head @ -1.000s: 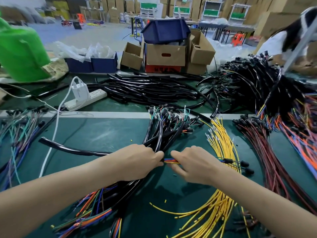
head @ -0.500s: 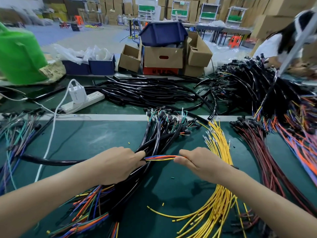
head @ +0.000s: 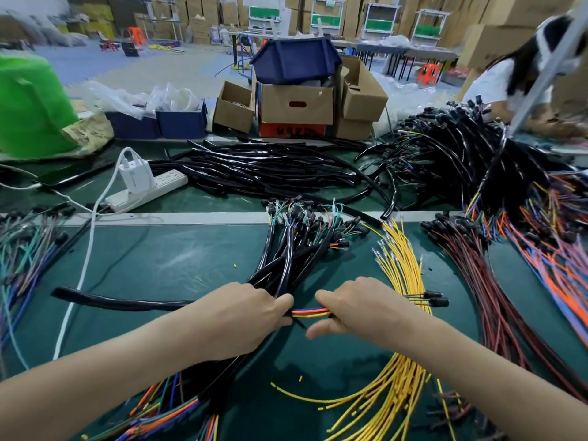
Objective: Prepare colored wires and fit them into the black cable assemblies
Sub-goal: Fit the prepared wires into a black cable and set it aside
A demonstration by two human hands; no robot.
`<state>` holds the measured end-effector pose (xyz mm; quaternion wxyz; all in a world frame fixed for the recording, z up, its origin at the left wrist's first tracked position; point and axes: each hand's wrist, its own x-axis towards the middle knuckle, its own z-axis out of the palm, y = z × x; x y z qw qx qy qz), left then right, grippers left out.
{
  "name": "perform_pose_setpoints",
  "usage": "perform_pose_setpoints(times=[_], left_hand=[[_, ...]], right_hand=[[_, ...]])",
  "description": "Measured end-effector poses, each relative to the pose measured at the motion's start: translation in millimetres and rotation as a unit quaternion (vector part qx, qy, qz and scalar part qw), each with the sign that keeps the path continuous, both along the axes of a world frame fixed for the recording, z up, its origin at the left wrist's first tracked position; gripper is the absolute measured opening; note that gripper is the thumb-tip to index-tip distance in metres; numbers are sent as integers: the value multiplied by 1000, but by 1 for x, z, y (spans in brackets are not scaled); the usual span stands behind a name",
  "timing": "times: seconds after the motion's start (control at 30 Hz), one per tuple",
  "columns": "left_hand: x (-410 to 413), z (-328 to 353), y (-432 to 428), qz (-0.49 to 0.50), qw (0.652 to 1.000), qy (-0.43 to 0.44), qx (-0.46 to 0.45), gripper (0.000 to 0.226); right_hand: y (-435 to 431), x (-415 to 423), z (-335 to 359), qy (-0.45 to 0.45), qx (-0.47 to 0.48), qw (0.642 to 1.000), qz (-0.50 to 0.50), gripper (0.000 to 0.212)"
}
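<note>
My left hand grips the end of a black sleeve that runs off to the left across the green mat. A short run of orange, blue and yellow wires bridges the gap to my right hand, which pinches that small wire bundle. The bundle's far ends carry small black connectors sticking out past my right hand. A pile of finished black cable assemblies lies just behind both hands. Loose yellow wires lie to the right.
Dark red wires and orange-blue wires cover the right side. Mixed coloured wires lie at the left edge. A white power strip with its cord, empty black sleeves, cardboard boxes and a seated person are behind.
My hands have come closer together, so the exposed stretch of coloured wires between them is shorter. The black connectors now show beyond my right hand.
</note>
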<state>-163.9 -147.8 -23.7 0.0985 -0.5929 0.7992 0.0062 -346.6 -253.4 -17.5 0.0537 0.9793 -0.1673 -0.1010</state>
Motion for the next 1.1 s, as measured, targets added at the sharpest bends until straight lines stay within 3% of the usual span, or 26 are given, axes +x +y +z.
perform_pose_setpoints(times=[0.1,0.2,0.33,0.47,0.6,0.7,1.1], left_hand=[[-1,1,2,6,999,50,2,24],[1,8,1,41,987,150,30,21],[9,18,1,53,940,331,60,7],[16,22,1,67,907,411,65,19],[19,18,1,89,896,425,88,28],[15,17,0,92,903,407,99,28],[-7,23,-4,53,949,296,95,23]], right_hand=[[2,-4,6,-21,34,999,-9,59],[8,-8,11,-99,50,994,13,52],[13,-8,10,-226,-25,971,70,39],[11,-8,10,-227,-35,972,56,36],[11,-10,7,-208,20,977,28,27],[9,-8,1,-142,51,989,12,15],[24,5,-4,-91,103,990,10,15]])
